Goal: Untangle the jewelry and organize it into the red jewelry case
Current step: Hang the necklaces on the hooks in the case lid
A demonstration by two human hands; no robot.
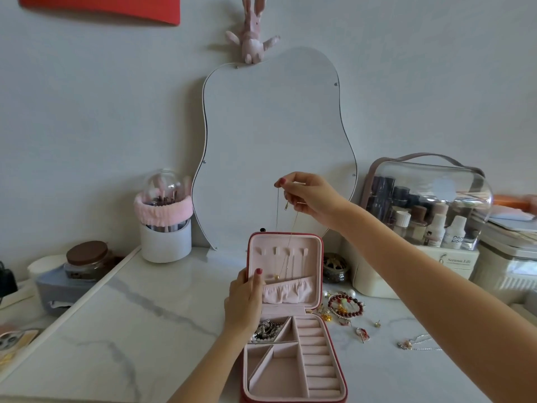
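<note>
Above the table's back edge, a thin gold necklace (pixel 280 228), light, limp and easily knotted, is pinched near its clasp by the right hand (pixel 309 196) and dangled before the hooks of the case (pixel 315 286), whose lid is gripped by the left hand (pixel 245 298).

Glossy white marble-look tabletop (pixel 162 324) with grey veins. Red jewelry case (pixel 293 315) lined in matt, soft pink velvety cloth. Thin, shiny gold metal chain (pixel 277 216). Polished dark red beaded bracelet (pixel 345 306). Clear glossy plastic cosmetics bag (pixel 427 199). Fluffy pink cloth headband (pixel 162 206). Plush pink fabric rabbit (pixel 252 33).
</note>
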